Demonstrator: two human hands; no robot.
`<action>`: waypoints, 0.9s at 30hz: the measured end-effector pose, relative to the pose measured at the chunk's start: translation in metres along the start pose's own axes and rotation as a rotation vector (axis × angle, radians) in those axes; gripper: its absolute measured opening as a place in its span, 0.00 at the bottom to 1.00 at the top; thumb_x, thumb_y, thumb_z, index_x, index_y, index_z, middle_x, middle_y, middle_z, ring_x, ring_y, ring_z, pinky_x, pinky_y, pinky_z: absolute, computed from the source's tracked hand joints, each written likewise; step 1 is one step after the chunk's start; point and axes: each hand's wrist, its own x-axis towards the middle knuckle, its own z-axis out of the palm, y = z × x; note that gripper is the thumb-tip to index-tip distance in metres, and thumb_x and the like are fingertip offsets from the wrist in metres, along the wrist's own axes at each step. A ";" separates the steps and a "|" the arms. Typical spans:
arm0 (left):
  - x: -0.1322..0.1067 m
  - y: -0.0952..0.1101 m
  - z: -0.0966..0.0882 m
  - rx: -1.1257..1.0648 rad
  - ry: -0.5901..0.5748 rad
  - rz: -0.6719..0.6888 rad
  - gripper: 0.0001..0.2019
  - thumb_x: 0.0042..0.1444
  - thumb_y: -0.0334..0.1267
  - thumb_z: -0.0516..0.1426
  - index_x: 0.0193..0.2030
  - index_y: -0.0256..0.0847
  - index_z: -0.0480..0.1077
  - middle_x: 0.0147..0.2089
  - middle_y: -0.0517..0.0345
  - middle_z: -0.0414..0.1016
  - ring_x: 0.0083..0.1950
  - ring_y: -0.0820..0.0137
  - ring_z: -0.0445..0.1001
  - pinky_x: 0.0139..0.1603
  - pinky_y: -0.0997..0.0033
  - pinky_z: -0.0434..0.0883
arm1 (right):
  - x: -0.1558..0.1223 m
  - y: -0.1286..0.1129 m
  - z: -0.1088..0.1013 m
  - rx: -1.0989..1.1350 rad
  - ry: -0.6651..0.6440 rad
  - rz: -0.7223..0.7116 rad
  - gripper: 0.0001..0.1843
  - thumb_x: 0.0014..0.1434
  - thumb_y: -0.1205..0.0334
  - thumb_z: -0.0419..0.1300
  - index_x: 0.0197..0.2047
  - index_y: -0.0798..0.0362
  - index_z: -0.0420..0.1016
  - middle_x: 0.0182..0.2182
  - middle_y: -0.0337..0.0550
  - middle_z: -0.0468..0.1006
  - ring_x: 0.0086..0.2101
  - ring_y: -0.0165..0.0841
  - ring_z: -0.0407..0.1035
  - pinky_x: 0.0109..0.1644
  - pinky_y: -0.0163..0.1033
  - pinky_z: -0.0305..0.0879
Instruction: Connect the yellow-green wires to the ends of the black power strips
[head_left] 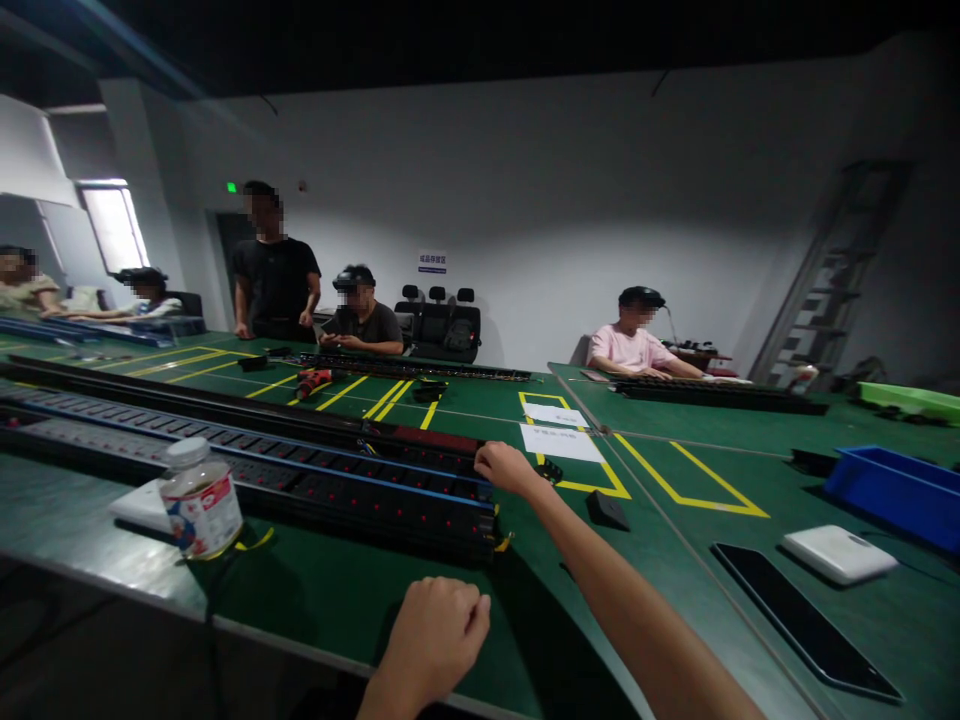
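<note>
My left hand (439, 630) is curled into a loose fist over the green table near its front edge, with no object showing in it. My right hand (506, 467) reaches forward, its fingers closed at the right end of a long black strip (427, 440). Whatever they may grip is hidden. Nearer to me lie long black rails (405, 515) with rows of red dots and blue edging (360, 455). A small yellow piece (502, 542) sticks out at their right end.
A clear labelled jar (201, 500) stands left, beside a white box (142, 508). A black wedge (607, 510), paper sheets (562, 442), a phone (806, 620), a white device (838, 553) and a blue bin (896, 490) lie right. A red drill (313, 383) lies farther back. Several people are across the tables.
</note>
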 end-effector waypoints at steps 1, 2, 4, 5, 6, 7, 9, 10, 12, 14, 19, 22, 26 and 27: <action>0.000 0.000 0.000 0.001 -0.003 0.000 0.21 0.70 0.42 0.46 0.33 0.41 0.76 0.33 0.51 0.80 0.37 0.64 0.78 0.38 0.68 0.64 | -0.001 0.002 -0.001 0.031 0.013 0.008 0.12 0.64 0.63 0.57 0.42 0.52 0.83 0.42 0.47 0.83 0.42 0.35 0.75 0.42 0.33 0.62; 0.000 0.000 0.000 0.002 -0.005 0.001 0.21 0.70 0.42 0.46 0.33 0.41 0.76 0.33 0.51 0.80 0.37 0.63 0.78 0.39 0.68 0.65 | -0.004 0.006 -0.002 0.062 0.027 0.011 0.12 0.64 0.63 0.57 0.42 0.52 0.83 0.41 0.46 0.83 0.41 0.35 0.75 0.41 0.33 0.62; 0.000 0.000 0.000 0.004 -0.005 0.003 0.21 0.70 0.42 0.46 0.34 0.41 0.76 0.34 0.50 0.80 0.38 0.63 0.79 0.39 0.68 0.65 | -0.012 0.016 -0.004 0.111 0.076 0.007 0.11 0.62 0.63 0.58 0.40 0.52 0.83 0.39 0.46 0.83 0.39 0.34 0.74 0.40 0.32 0.61; 0.000 0.000 0.000 0.003 -0.004 0.003 0.21 0.70 0.42 0.46 0.34 0.41 0.77 0.34 0.50 0.80 0.38 0.63 0.79 0.39 0.68 0.66 | -0.018 0.023 -0.005 0.132 0.106 -0.005 0.10 0.62 0.62 0.59 0.40 0.52 0.82 0.38 0.45 0.82 0.39 0.34 0.74 0.40 0.33 0.61; 0.000 0.000 0.000 0.001 0.000 0.004 0.21 0.70 0.42 0.46 0.34 0.40 0.77 0.34 0.50 0.80 0.38 0.63 0.79 0.39 0.68 0.66 | -0.025 0.031 -0.004 0.154 0.133 -0.013 0.10 0.62 0.61 0.59 0.38 0.52 0.82 0.36 0.45 0.82 0.38 0.34 0.74 0.39 0.33 0.61; -0.001 0.000 0.000 -0.004 0.004 0.003 0.21 0.70 0.42 0.47 0.33 0.40 0.77 0.33 0.50 0.80 0.37 0.63 0.79 0.39 0.68 0.66 | -0.034 0.041 -0.003 0.178 0.156 -0.010 0.10 0.62 0.60 0.59 0.37 0.52 0.82 0.34 0.45 0.82 0.36 0.34 0.74 0.39 0.34 0.61; -0.001 0.000 0.000 -0.011 0.016 0.007 0.21 0.70 0.42 0.46 0.33 0.40 0.77 0.33 0.51 0.80 0.37 0.64 0.78 0.40 0.69 0.66 | -0.054 0.061 0.003 0.249 0.185 0.006 0.11 0.62 0.57 0.58 0.35 0.52 0.81 0.32 0.44 0.81 0.33 0.34 0.73 0.37 0.34 0.60; -0.001 0.000 0.000 -0.015 0.017 0.006 0.21 0.70 0.42 0.46 0.33 0.40 0.76 0.32 0.51 0.80 0.36 0.65 0.78 0.39 0.69 0.66 | -0.066 0.071 0.007 0.293 0.201 0.025 0.13 0.62 0.55 0.58 0.35 0.52 0.80 0.31 0.44 0.81 0.32 0.34 0.73 0.37 0.35 0.61; -0.001 0.001 -0.001 -0.022 0.018 0.001 0.21 0.70 0.42 0.46 0.32 0.40 0.76 0.32 0.51 0.79 0.35 0.65 0.77 0.40 0.69 0.67 | -0.088 0.091 0.015 0.388 0.230 0.070 0.16 0.62 0.51 0.57 0.34 0.52 0.79 0.28 0.43 0.80 0.30 0.35 0.72 0.34 0.36 0.60; -0.001 0.002 -0.002 -0.022 0.018 -0.006 0.22 0.70 0.42 0.46 0.32 0.40 0.76 0.32 0.51 0.80 0.35 0.65 0.77 0.40 0.69 0.67 | -0.108 0.107 0.022 0.463 0.273 0.125 0.19 0.61 0.46 0.57 0.32 0.52 0.79 0.25 0.43 0.78 0.27 0.35 0.70 0.31 0.36 0.59; 0.000 0.002 -0.003 -0.004 0.023 -0.001 0.22 0.70 0.42 0.46 0.32 0.41 0.76 0.33 0.52 0.80 0.35 0.65 0.78 0.39 0.69 0.66 | -0.133 0.124 0.020 0.587 0.397 0.295 0.22 0.55 0.42 0.59 0.28 0.53 0.77 0.23 0.44 0.77 0.24 0.35 0.69 0.29 0.37 0.60; 0.001 0.001 -0.003 -0.013 0.013 -0.003 0.22 0.70 0.41 0.46 0.31 0.40 0.76 0.32 0.53 0.79 0.34 0.66 0.77 0.38 0.69 0.66 | -0.134 0.123 0.015 0.804 0.424 0.387 0.21 0.51 0.41 0.62 0.28 0.53 0.75 0.25 0.47 0.79 0.25 0.35 0.71 0.29 0.37 0.64; 0.001 0.000 -0.004 -0.014 0.018 0.008 0.23 0.71 0.42 0.45 0.30 0.40 0.75 0.30 0.54 0.78 0.33 0.66 0.77 0.37 0.69 0.65 | -0.132 0.120 0.016 1.129 0.475 0.462 0.23 0.48 0.41 0.66 0.32 0.53 0.73 0.27 0.46 0.80 0.24 0.32 0.70 0.28 0.36 0.66; 0.001 0.001 -0.005 -0.013 0.013 0.010 0.23 0.71 0.42 0.45 0.30 0.40 0.75 0.30 0.54 0.78 0.32 0.67 0.76 0.37 0.69 0.64 | -0.132 0.119 0.017 1.162 0.487 0.476 0.23 0.47 0.41 0.67 0.32 0.53 0.73 0.26 0.44 0.79 0.22 0.30 0.68 0.27 0.35 0.65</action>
